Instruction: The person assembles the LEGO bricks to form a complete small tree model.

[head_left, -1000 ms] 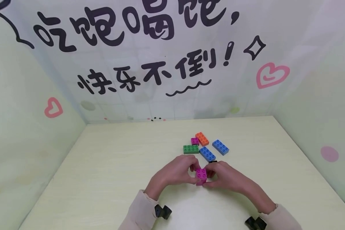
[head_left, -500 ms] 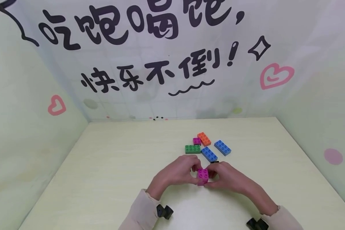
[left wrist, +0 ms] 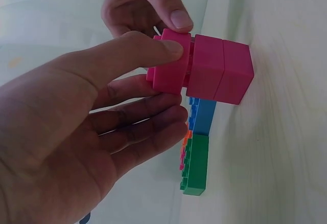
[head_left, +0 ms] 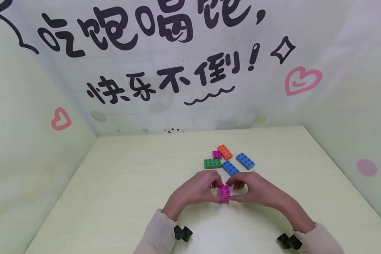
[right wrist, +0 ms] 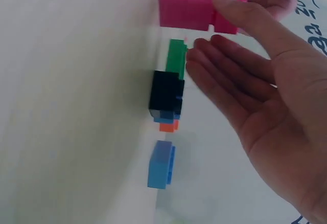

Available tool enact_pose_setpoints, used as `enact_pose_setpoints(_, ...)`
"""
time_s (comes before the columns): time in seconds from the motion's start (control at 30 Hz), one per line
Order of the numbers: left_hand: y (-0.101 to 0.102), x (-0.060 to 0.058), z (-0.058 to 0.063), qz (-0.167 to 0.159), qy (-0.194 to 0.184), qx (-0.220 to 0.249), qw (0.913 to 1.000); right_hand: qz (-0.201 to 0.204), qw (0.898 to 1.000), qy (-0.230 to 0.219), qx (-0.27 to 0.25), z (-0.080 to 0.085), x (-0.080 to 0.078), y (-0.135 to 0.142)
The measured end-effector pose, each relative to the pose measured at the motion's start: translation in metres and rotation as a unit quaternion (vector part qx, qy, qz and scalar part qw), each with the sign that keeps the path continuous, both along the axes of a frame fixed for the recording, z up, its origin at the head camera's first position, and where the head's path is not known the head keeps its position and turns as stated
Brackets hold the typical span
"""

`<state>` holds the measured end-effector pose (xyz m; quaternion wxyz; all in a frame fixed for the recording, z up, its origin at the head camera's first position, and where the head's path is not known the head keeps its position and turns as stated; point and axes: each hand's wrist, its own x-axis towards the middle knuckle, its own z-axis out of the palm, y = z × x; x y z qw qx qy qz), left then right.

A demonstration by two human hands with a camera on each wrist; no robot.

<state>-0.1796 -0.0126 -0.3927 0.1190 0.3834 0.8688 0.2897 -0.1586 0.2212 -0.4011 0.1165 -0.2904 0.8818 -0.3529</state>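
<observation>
A short stack of pink toy building bricks (head_left: 223,193) stands on the table between both hands. In the left wrist view, its two lower bricks (left wrist: 220,69) sit flush, and the top brick (left wrist: 172,70) sits slightly tilted with a narrow gap beneath. My left hand (head_left: 197,188) pinches this top brick between thumb and curled forefinger. From the other side, my right hand (head_left: 261,188) also pinches the upper brick, its thumb tip at the edge. A black brick (right wrist: 166,92) stands on the table beside the right fingers, mostly hidden in the head view.
Beyond the hands lie a green brick (head_left: 212,163), a blue brick (head_left: 230,168), another blue brick (head_left: 245,161), an orange brick (head_left: 224,152) and a small magenta brick (head_left: 216,154). A printed cloth wall (head_left: 158,116) closes off the table's back.
My right hand has shifted up and slightly away, its thumb going from low on the stack to the upper brick. The left hand holds nearly the same place. The view wobbles slightly.
</observation>
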Motion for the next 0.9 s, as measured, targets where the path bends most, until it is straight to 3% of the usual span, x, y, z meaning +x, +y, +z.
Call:
enact_pose_setpoints(0.23, -0.0008, -0.0002, -0.0001, 0.004, -0.013, 0.002, 0.9999, 0.02, 0.999, -0.005, -0.037, 0.0016, -0.0008, 0.0021)
enact_pose_setpoints(0.73, 0.0018, 0.0021, 0.0012, 0.006, 0.003, -0.013, 0.9999, 0.019, 0.999, -0.012, -0.024, -0.0016, -0.0014, 0.0018)
enact_pose_setpoints(0.9, 0.0005, 0.0006, 0.0002, 0.008, -0.003, -0.005, 1.0, 0.017, 0.998, -0.014, -0.064, -0.0009, -0.0011, 0.0038)
